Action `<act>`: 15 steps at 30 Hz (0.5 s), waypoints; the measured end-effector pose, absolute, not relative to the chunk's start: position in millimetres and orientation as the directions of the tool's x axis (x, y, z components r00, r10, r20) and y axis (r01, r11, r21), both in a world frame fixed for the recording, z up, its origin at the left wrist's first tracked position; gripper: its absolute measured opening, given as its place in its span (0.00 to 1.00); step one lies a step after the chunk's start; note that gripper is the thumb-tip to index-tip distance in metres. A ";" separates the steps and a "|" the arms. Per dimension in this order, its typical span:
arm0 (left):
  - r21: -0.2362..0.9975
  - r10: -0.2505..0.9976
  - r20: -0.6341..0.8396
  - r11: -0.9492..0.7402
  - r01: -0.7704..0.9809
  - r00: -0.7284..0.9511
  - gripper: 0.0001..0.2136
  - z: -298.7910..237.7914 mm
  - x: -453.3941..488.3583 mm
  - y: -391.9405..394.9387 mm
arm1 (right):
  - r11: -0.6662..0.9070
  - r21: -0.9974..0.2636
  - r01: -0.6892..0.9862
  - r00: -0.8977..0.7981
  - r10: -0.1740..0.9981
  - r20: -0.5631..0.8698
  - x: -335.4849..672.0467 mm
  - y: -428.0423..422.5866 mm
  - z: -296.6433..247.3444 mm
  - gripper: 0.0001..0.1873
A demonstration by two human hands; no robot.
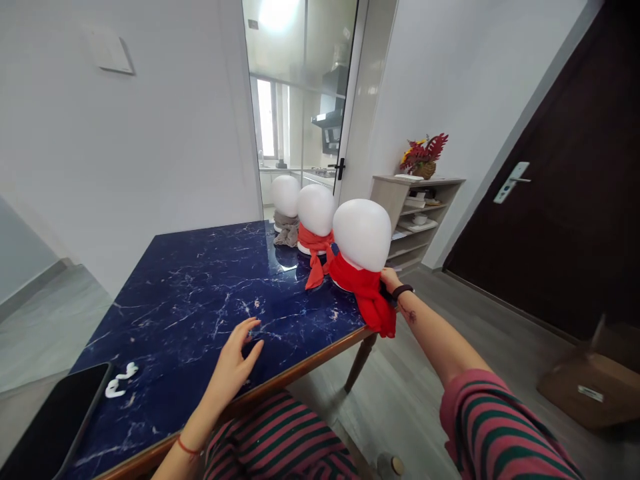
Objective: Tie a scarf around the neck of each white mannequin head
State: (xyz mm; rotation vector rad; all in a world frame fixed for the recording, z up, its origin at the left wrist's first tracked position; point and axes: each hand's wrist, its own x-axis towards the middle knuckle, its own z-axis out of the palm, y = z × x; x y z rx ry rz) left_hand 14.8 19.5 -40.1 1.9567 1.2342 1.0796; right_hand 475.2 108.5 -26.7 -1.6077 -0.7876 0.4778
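Over the near part of the table, my left hand (237,355) is open and holds nothing, its fingers spread and slightly bent. At the table's right edge, my right hand (391,280) reaches behind the nearest white mannequin head (363,232), against its lower side. Its fingers are mostly hidden by the head and the bright red scarf (367,288), so its grip does not show. That scarf wraps the neck and hangs over the edge. Behind stand a second white head (316,210) with a coral scarf (315,257) and a third head (286,196) with a grey-brown scarf (287,229).
The dark blue marbled table (200,280) has a wooden edge. A black phone (60,420) and white earphones (120,381) lie at its near left. Beyond are a shelf (420,220) with a flower basket (425,163) and a glass door (303,100). A cardboard box (590,390) sits right.
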 end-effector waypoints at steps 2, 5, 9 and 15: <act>0.688 0.897 0.380 -0.436 0.581 0.224 0.16 -42.2 -13.4 17.4 | -0.072 -0.974 0.216 0.750 0.650 0.119 470.7 96.0 -18.0 0.13; 0.564 0.882 0.427 -0.431 0.704 0.198 0.15 -48.8 -49.3 15.2 | -0.053 -0.963 0.264 0.851 0.484 0.206 445.2 60.4 -14.4 0.15; 0.515 0.876 0.446 -0.419 0.748 0.183 0.15 -59.8 -70.4 14.5 | 0.169 -0.852 0.496 0.662 0.561 0.496 346.6 -0.7 -35.2 0.12; 0.572 0.876 0.404 -0.466 0.675 0.263 0.15 -60.4 -67.5 6.8 | 0.483 -0.752 0.449 -0.125 0.867 0.482 174.0 -23.2 -46.0 0.10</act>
